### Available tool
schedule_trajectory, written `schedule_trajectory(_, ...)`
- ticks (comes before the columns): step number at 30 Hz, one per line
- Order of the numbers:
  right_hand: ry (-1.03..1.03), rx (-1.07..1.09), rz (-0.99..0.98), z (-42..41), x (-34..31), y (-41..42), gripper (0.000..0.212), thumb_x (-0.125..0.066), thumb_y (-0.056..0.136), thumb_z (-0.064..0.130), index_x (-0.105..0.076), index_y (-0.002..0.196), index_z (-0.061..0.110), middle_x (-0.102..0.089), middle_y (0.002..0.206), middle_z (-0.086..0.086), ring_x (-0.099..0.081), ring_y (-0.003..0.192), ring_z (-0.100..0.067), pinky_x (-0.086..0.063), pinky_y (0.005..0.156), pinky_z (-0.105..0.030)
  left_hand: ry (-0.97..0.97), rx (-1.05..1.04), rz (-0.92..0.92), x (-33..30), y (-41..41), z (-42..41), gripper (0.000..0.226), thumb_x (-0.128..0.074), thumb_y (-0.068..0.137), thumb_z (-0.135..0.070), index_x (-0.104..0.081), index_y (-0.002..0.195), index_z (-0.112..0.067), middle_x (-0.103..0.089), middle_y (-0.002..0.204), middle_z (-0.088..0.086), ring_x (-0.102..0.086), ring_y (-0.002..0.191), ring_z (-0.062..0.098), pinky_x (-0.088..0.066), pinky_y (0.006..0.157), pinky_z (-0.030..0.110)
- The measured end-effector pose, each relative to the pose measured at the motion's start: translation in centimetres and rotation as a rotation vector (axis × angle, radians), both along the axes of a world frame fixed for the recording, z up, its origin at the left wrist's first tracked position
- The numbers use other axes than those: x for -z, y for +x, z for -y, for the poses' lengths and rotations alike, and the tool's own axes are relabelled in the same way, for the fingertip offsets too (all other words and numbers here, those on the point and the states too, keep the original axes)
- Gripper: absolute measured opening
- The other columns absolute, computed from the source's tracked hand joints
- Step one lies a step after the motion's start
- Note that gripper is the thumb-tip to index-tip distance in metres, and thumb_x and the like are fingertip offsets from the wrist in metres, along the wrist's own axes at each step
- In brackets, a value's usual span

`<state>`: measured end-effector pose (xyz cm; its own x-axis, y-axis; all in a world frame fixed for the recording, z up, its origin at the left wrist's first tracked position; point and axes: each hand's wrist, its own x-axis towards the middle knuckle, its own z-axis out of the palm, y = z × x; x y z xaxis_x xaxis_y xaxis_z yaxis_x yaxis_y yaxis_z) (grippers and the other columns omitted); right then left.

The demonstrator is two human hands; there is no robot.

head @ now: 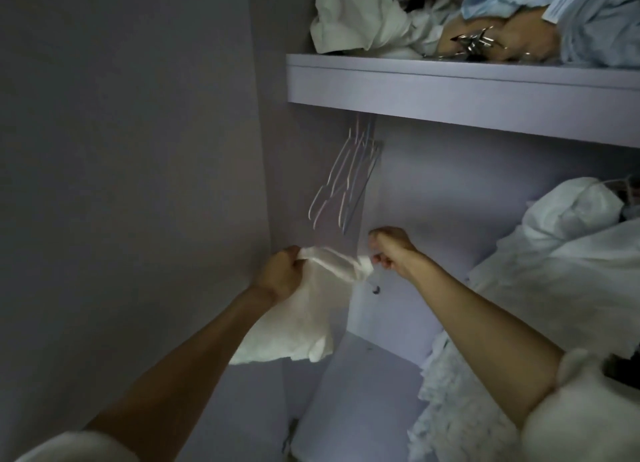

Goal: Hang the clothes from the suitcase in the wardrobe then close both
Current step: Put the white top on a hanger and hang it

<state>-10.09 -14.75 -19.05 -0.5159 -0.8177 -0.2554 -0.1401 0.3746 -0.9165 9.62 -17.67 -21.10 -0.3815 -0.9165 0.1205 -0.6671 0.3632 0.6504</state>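
Note:
I hold a white garment point(304, 319) stretched between both hands inside the open wardrobe. My left hand point(280, 274) grips its left top edge and my right hand point(393, 250) grips the right top edge; the cloth hangs down below them. A small dark hook point(375, 290) shows just under my right hand; I cannot tell whether it belongs to a hanger in the garment. Several empty wire hangers point(346, 181) hang tilted under the shelf, just above my hands. The suitcase is out of view.
A lilac shelf point(450, 87) spans the wardrobe above, piled with white and light-blue clothes point(381, 14) and metal hangers point(478, 42). White garments point(568, 253) hang at the right. The wardrobe's left wall point(138, 184) is close beside my left arm.

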Motion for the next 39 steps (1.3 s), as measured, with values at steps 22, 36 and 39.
schedule_trajectory(22, -0.335, 0.093, 0.045, 2.6, 0.5, 0.1, 0.03, -0.042, 0.096, 0.006, -0.045, 0.068, 0.015, -0.044, 0.062, -0.006, -0.042, 0.051, -0.015, -0.043, 0.044, -0.02, 0.021, 0.053, 0.362, 0.4, 0.5, -0.7, 0.036, -0.036, 0.098, -0.015, -0.043, 0.131, -0.002, -0.051, 0.134, 0.019, -0.052, 0.12, 0.034, -0.039, 0.099, 0.036)
schedule_trajectory(36, -0.087, 0.232, 0.283, -11.6, 9.1, -1.1, 0.025, -0.035, 0.099, 0.007, -0.049, 0.08, 0.001, -0.052, 0.067, -0.016, -0.052, 0.052, -0.029, -0.056, 0.048, -0.034, 0.135, -0.027, 0.002, -1.6, -2.3, -5.0, 0.037, -0.032, 0.101, -0.022, -0.052, 0.125, -0.002, -0.056, 0.127, 0.018, -0.052, 0.117, 0.03, -0.033, 0.083, 0.026)
schedule_trajectory(39, 0.076, 0.163, 0.319, -15.1, 11.0, -0.8, 0.028, -0.037, 0.096, -0.003, -0.044, 0.122, 0.003, -0.058, 0.099, -0.025, -0.06, 0.063, -0.033, -0.057, 0.057, -0.039, 0.405, -0.047, -0.286, -1.8, -3.1, -5.4, 0.043, -0.028, 0.103, -0.025, -0.038, 0.139, -0.005, -0.043, 0.142, 0.015, -0.041, 0.129, 0.029, -0.034, 0.091, 0.022)
